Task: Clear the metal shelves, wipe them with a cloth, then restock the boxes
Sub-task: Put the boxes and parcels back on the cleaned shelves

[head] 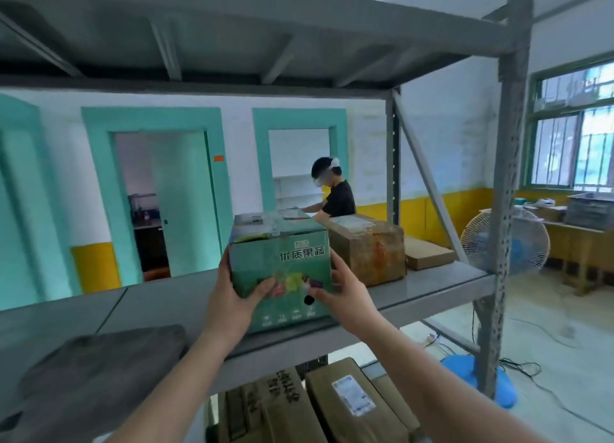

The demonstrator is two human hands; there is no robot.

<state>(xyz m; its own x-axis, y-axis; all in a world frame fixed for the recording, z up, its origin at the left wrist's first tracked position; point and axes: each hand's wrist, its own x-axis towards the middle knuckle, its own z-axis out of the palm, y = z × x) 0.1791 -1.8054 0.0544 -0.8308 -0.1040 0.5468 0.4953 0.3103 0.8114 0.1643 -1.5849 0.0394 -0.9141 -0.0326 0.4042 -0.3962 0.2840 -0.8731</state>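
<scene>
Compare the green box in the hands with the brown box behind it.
The green box carries printed lettering; the brown box is plain, stained cardboard. The left hand and right hand grip the green box at the front edge of the shelf; the brown box sits untouched farther back. Both are closed cartons.

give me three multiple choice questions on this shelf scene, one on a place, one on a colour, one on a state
1. Where is the cloth?
A under the box
B on the shelf, left of the box
C on top of the box

2. What colour is the box?
A brown
B white
C green

3. What do the left hand and right hand do?
A both grip the box
B only the left grips it
C both hang free

Key: 1 B, the cloth lies flat on the shelf at left. 2 C, the printed faces are green. 3 A, fingers of both hands curl round its sides.
</scene>
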